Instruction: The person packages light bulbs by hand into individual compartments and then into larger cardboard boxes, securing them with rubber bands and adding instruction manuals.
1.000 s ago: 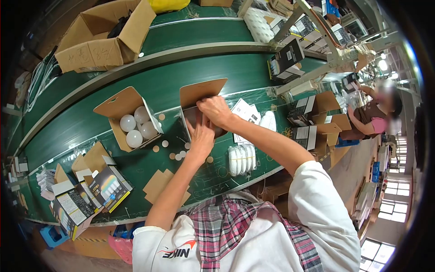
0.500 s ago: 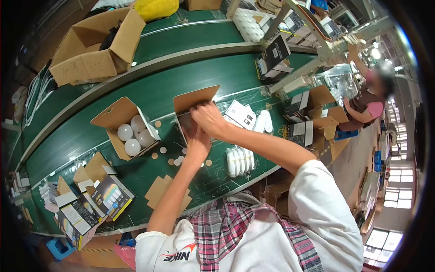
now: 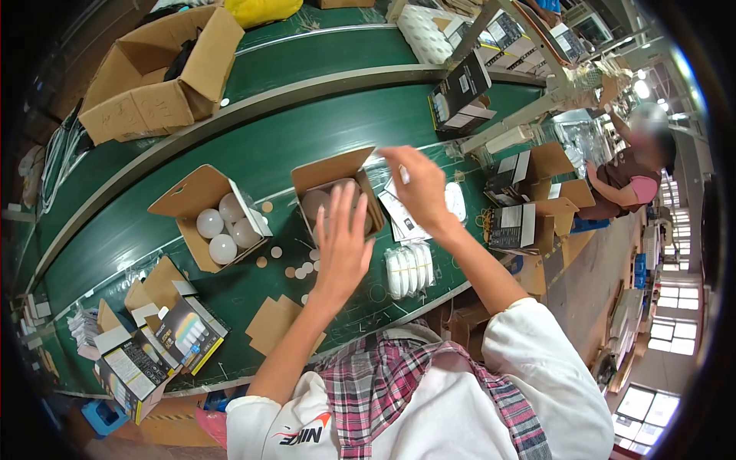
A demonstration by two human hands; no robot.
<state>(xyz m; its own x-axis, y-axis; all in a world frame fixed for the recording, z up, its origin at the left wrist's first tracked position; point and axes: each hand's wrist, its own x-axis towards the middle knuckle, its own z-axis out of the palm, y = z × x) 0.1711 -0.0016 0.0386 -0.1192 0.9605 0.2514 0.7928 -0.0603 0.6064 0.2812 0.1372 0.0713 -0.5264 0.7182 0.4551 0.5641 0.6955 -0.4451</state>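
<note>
My left hand (image 3: 343, 249) lies over the front of an open cardboard box (image 3: 334, 168), its fingers spread and hiding part of the inside. Rounded pale bulbs (image 3: 316, 202) show dimly in that box. To the box's right, my right hand (image 3: 419, 188) is raised above white leaflets (image 3: 399, 217), fingers bent together; a small white spot shows at them, too small to name. Left of the middle box stands another open box (image 3: 201, 247) with several white bulbs (image 3: 223, 249). Small white and brown discs (image 3: 300, 272) lie scattered between the boxes.
Plastic-wrapped white pieces (image 3: 411, 270) lie at the right front. Flat cardboard (image 3: 274, 324) sits near the front edge. Printed boxes (image 3: 188, 334) stand at left and others (image 3: 512, 228) at right. A metal rail (image 3: 287, 84) runs behind; a person (image 3: 625, 180) works at far right.
Both hands have come out of the middle box. My right hand has moved right and up; my left hand has opened over the front of the box. More of its inside now shows.
</note>
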